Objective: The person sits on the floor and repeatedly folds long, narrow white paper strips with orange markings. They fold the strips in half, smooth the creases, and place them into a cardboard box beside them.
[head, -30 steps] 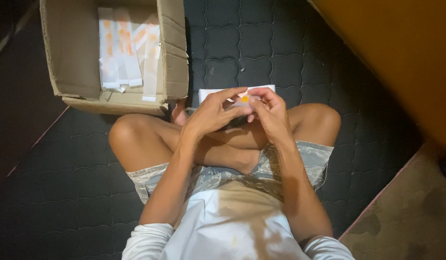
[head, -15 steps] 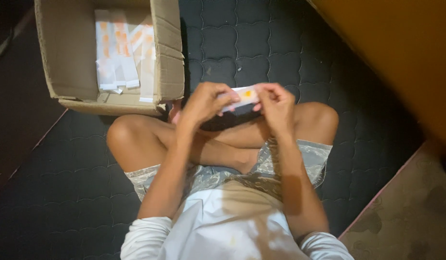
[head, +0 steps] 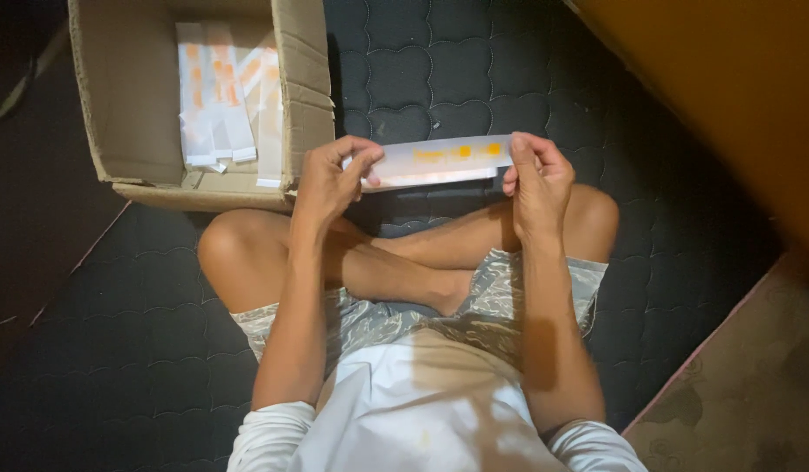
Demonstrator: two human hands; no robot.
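Left hand (head: pixel 330 179) and right hand (head: pixel 535 179), each closed in a pinch on one end of a long white packet (head: pixel 439 160) with orange markings, held level above the crossed legs. Beyond the left hand, an open cardboard box (head: pixel 129 105) containing similar white strips (head: pixel 216 96) stands on the dark quilted mattress (head: pixel 439 70).

Open cardboard box (head: pixel 124 131) upper left, white-orange strips (head: pixel 216 96) inside; dark quilted mat (head: pixel 439 70); tan rug (head: pixel 745 385) lower right.
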